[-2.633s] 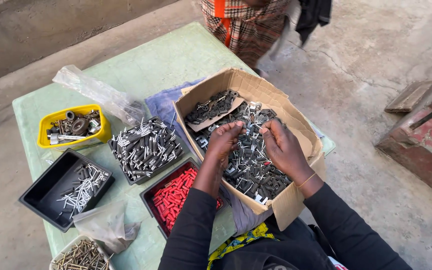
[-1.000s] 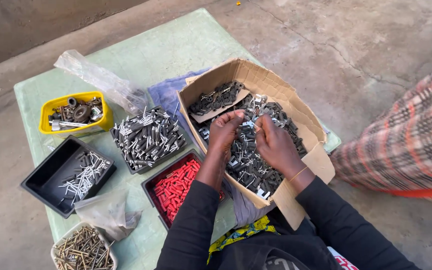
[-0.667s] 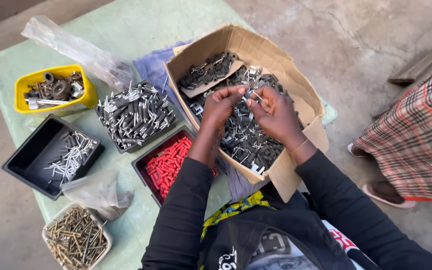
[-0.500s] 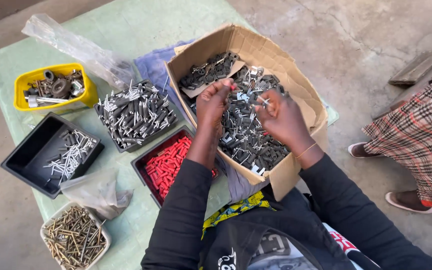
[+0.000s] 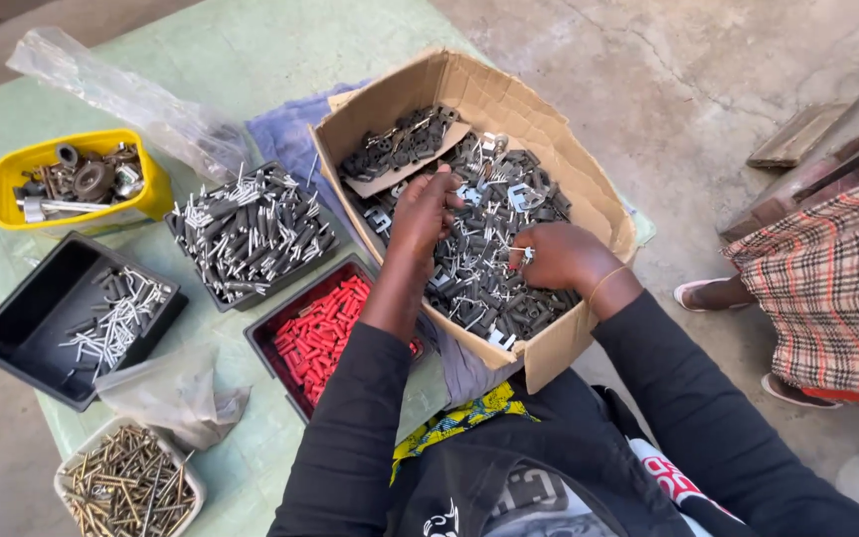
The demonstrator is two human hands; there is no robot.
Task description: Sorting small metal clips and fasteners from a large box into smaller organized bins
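Observation:
An open cardboard box (image 5: 559,149) sits on the green table (image 5: 241,60), filled with a tangle of grey metal clips and nails (image 5: 494,268). Both my hands are inside it. My left hand (image 5: 422,211) reaches down into the pile near the box's middle, fingers curled among the pieces. My right hand (image 5: 554,257) is closed on a small metal clip (image 5: 526,254) at the pile's right side. A cardboard flap inside the box holds darker parts (image 5: 400,149).
Left of the box stand a tray of grey anchors (image 5: 251,234), a tray of red wall plugs (image 5: 315,333), a black tray of nails (image 5: 72,318), a yellow tub of hardware (image 5: 77,184) and a tub of brass screws (image 5: 126,487). Another person in a plaid garment (image 5: 832,288) stands at right.
The view has swung and moved closer. My hands have stayed in the box, sifting; my right hand has drawn back toward the near right side, pinching a clip. The plaid-clad person moved along the right.

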